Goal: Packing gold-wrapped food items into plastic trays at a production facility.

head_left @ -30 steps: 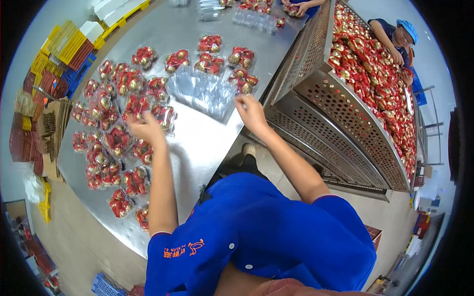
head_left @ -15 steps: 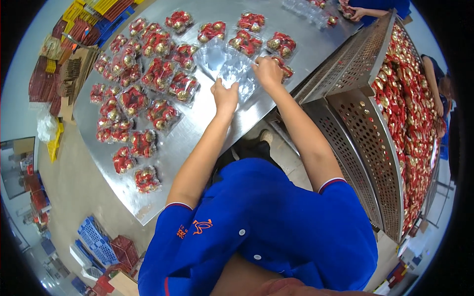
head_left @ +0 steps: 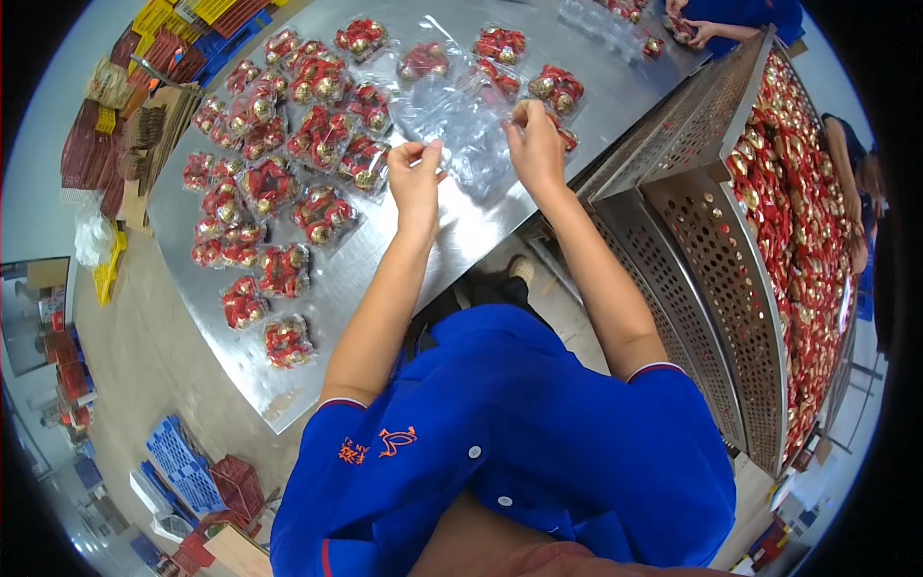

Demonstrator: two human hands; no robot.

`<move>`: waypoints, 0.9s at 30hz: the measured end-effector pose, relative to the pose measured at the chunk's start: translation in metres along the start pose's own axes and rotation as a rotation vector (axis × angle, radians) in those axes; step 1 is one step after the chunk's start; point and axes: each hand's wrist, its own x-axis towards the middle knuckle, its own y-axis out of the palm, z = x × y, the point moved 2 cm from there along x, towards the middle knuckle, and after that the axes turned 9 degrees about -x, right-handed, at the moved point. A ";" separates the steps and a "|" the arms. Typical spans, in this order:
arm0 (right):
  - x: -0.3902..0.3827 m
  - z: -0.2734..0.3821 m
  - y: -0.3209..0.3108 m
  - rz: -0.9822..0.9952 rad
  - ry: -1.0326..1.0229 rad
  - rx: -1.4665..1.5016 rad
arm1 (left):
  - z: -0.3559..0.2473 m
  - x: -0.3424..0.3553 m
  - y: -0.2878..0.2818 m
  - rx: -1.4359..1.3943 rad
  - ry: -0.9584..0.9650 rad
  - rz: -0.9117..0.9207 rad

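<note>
In the head view, the left hand (head_left: 414,189) and the right hand (head_left: 536,152) are at the near side of some clear plastic boxes (head_left: 445,117), which lie on the metal table (head_left: 471,231), between and a little beyond the hands. The left hand has its thumb and fingers bent toward each other with a narrow space, at the near left edge of the plastic. The right hand has its fingers bent over the right edge. The plastic is shiny and blurred, so I cannot tell if either hand really holds an edge.

To the left, many filled packs (head_left: 320,136) with red and gold pieces stand in close groups, some touching. Two more packs (head_left: 499,44) (head_left: 556,88) stand on the far right side of the plastic.

On the right, beside the table, a metal bin (head_left: 707,226) with holes in its walls carries a great heap of red and gold pieces (head_left: 781,216). At the far right of the table, a co-worker's hand (head_left: 710,35) is at another pack. On the floor at the near left, a red basket (head_left: 237,484) stands beside a blue pallet (head_left: 183,462).
</note>
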 end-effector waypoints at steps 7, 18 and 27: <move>-0.048 0.020 0.006 -0.008 -0.006 0.125 | -0.005 -0.022 -0.056 0.140 0.272 0.022; -0.028 -0.026 0.030 -0.159 -0.024 -0.400 | 0.025 0.009 -0.010 0.483 0.461 0.147; 0.005 -0.044 0.027 0.140 0.036 -0.619 | 0.037 0.034 0.024 0.486 0.083 0.163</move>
